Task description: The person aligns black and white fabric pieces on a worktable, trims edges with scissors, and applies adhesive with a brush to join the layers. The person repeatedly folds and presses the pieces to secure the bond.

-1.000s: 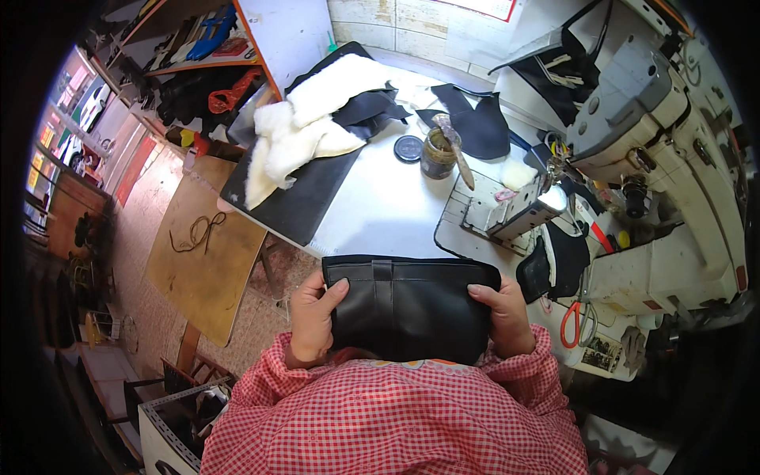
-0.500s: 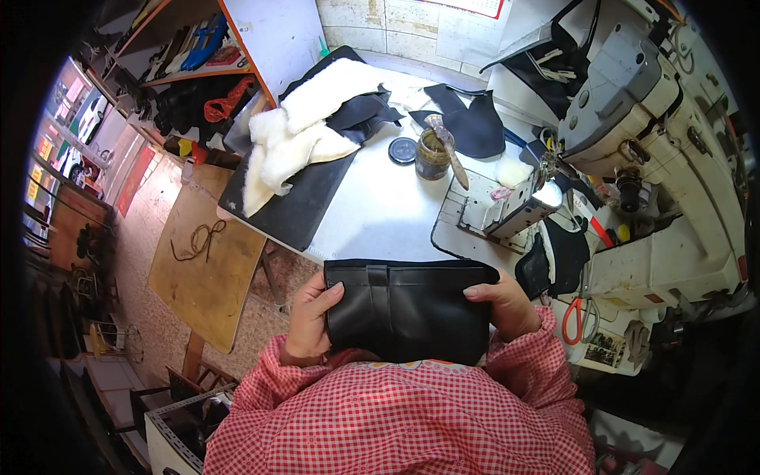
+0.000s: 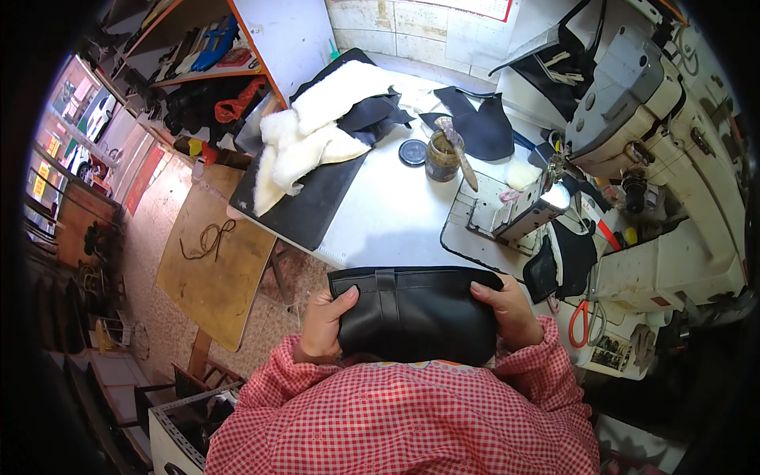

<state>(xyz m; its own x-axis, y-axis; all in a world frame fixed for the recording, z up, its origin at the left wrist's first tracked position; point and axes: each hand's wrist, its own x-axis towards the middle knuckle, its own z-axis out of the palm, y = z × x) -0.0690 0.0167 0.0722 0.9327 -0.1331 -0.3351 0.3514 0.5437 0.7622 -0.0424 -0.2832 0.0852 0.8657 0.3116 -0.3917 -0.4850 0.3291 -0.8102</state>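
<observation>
A black leather clutch-like pouch (image 3: 431, 321) with a narrow vertical strap and a stitched line along its top is held up in front of me, before the white table's near edge. My left hand (image 3: 323, 323) grips its left end, thumb on the front face and fingers behind. At the other end, my right hand (image 3: 513, 313) holds it the same way, with the thumb near the upper corner. The fingers of both hands are hidden behind the leather. Its lower edge reaches down close to my red checked clothing.
Beyond the pouch, the white table (image 3: 380, 229) bears white fleece pieces (image 3: 313, 138), black leather scraps (image 3: 483, 127), and an open glue jar (image 3: 441, 162) with a brush (image 3: 457, 150) beside a dark lid (image 3: 412, 153). A sewing machine (image 3: 649, 119) and red-handled scissors (image 3: 579, 323) are at right.
The whole view has shifted slightly, so the table and its things sit a little farther right. My left thumb lies farther in on the pouch's face. Both hands keep their hold.
</observation>
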